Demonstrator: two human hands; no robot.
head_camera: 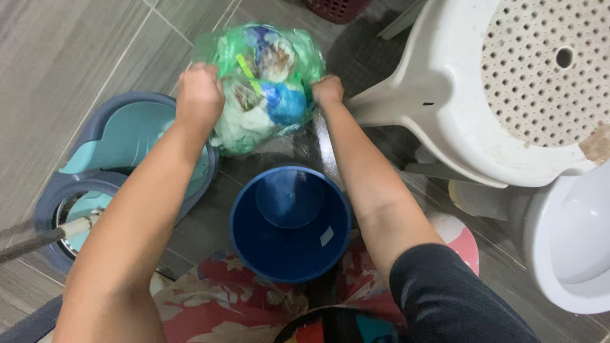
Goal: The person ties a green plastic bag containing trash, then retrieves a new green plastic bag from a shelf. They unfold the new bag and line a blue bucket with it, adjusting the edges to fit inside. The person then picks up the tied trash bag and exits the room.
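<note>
Both arms reach straight out and downward from the person, roughly parallel, forearms bare. The left hand point(200, 95) is closed in a fist on the left side of a green plastic bag point(264, 86), knuckles up, its fingers curled into the gathered film. The right hand point(328, 90) grips the bag's right edge in the same way, fingers bunched tight around the plastic (the fingertips themselves are hidden under the hand). The right arm wears a dark sleeve pushed up above the elbow.

The bag is translucent and stuffed with crumpled waste, white, blue and yellow-green pieces showing through. It is held off the floor between the two hands, beyond the far rim of a round blue bucket point(290, 222), which stands upright and open on the grey tiled floor point(57, 70) between the forearms.

To the left of the bucket sits a grey-and-teal mop bucket point(95, 171) with a mop handle point(38, 240) lying across it. On the right stand a white perforated plastic stool point(483, 95) and, just beside it, a white toilet bowl point(565, 241). Red floral fabric point(216, 298) lies at the bottom of the view.
</note>
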